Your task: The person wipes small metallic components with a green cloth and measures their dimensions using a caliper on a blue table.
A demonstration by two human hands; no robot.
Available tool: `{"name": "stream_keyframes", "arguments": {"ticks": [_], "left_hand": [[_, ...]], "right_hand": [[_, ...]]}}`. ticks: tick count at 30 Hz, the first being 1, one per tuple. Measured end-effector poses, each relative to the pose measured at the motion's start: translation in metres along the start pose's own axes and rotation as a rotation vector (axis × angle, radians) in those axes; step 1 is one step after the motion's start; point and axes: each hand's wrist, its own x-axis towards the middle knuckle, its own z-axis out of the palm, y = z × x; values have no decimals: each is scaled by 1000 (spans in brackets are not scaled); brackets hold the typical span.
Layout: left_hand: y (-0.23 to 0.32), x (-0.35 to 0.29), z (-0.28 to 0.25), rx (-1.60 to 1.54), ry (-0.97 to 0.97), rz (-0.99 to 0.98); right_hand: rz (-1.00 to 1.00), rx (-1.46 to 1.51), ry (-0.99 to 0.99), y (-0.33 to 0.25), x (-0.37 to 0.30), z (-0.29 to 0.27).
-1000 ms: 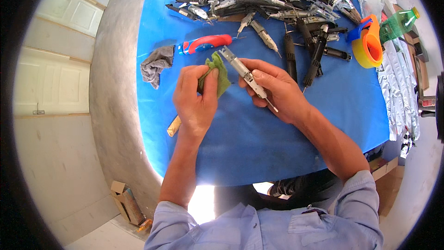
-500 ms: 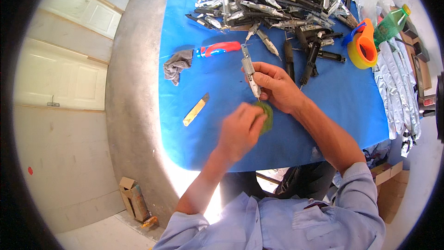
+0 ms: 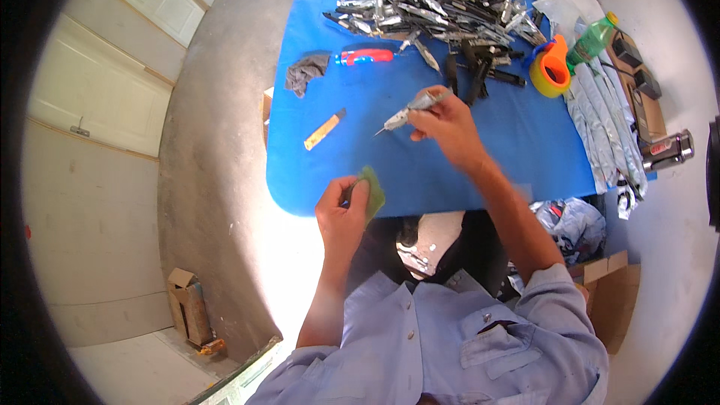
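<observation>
My right hand point(image 3: 444, 124) grips a grey metal utility knife point(image 3: 411, 110) over the blue table point(image 3: 390, 172), its tip pointing left. My left hand point(image 3: 343, 214) holds a small green scrubbing pad point(image 3: 372, 192) at the table's near edge, apart from the knife. A yellow cutter blade holder point(image 3: 324, 129) lies on the table to the left of the knife.
A big heap of grey knives point(image 3: 435, 7) covers the far end of the table. Near it lie a red-and-blue handled tool point(image 3: 364, 56), a grey rag point(image 3: 304, 71), an orange tape roll point(image 3: 550, 67) and a green bottle point(image 3: 591, 41). Foil strips point(image 3: 604, 116) hang at the right edge.
My left hand has pulled back with the green pad to the table's near edge. The right hand has turned the knife so it lies flatter, tip to the left.
</observation>
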Motion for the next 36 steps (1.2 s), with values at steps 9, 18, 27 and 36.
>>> {"name": "stream_keyframes", "arguments": {"ticks": [9, 18, 27, 36], "left_hand": [[-20, -55, -8, 123, -137, 40], [-19, -69, 12, 250, -249, 275], [-6, -66, 57, 372, -337, 628], [-12, -33, 63, 647, -305, 734]], "right_hand": [[26, 215, 606, 58, -172, 34], [205, 609, 732, 95, -199, 22], [232, 445, 586, 92, -208, 28], [212, 93, 366, 90, -208, 16]]}}
